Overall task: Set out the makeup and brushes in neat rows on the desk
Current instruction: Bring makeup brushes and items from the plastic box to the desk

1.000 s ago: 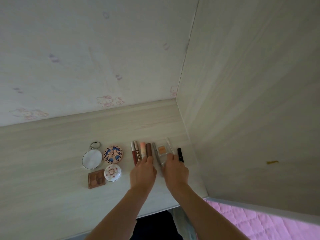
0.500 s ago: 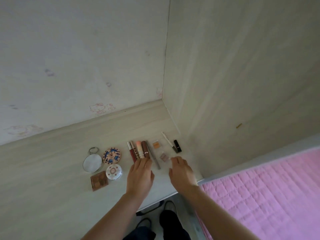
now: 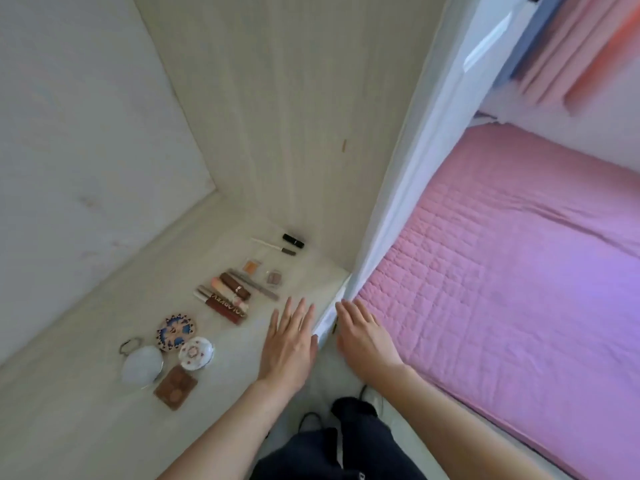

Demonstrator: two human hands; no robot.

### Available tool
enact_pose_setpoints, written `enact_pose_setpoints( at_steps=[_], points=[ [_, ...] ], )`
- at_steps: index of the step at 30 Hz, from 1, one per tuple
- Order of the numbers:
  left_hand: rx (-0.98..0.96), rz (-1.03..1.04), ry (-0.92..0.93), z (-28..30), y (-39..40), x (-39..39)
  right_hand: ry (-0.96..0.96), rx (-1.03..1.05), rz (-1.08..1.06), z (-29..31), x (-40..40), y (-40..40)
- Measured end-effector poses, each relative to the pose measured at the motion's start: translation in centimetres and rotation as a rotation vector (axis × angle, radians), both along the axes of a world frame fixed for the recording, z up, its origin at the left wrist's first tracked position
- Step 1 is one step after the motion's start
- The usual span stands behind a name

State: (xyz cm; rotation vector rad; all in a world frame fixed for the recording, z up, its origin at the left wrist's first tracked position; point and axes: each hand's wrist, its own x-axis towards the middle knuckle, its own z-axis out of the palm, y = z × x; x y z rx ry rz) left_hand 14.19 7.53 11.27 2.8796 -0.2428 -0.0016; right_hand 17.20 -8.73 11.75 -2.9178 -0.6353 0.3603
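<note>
Makeup lies in a line across the pale wooden desk [image 3: 86, 427]. From left: a round mirror [image 3: 142, 366], a brown eyeshadow palette [image 3: 175, 387], a blue patterned compact [image 3: 176, 332], a white floral compact [image 3: 195, 352], several lip gloss tubes [image 3: 223, 299], a grey pencil [image 3: 254, 284], two small clear eyeshadow pots [image 3: 273, 277], a thin white brush [image 3: 272, 245] and a black lipstick [image 3: 293, 240]. My left hand [image 3: 290, 344] hovers flat over the desk's front right corner, fingers straight, holding nothing. My right hand [image 3: 363, 336] is open too, just past the desk edge by the bed.
A wooden side panel [image 3: 294, 116] rises right behind the items and ends at a white post [image 3: 391, 216]. A pink quilted bed [image 3: 512, 278] fills the right side. My dark-trousered legs [image 3: 346, 445] are below the desk edge.
Both hands have drawn back from the makeup toward the desk's front right corner. The camera has swung right, bringing the pink bed and curtains into view.
</note>
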Motion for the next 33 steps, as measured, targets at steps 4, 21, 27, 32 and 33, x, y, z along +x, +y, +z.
enact_pose_setpoints(
  at_steps=[4,21,27,32,33],
  points=[
    [0.006,-0.170,-0.081,0.4,-3.6,0.0,-0.044,0.037,-0.173,1.2,-3.1,-3.5],
    [-0.019,-0.900,0.009,0.0,-29.5,-6.8,0.008,0.071,-0.984,0.8,-21.3,-24.4],
    [0.034,-1.128,0.046,-0.4,-39.1,-12.4,0.022,0.055,-1.214,0.6,-29.1,-30.8],
    [0.070,-1.331,0.065,-0.2,-45.7,-16.9,0.012,0.077,-1.459,0.4,-35.1,-35.1],
    [0.071,-1.369,0.059,-0.1,-46.9,-17.7,0.011,0.083,-1.508,0.5,-36.1,-35.7]
  ],
)
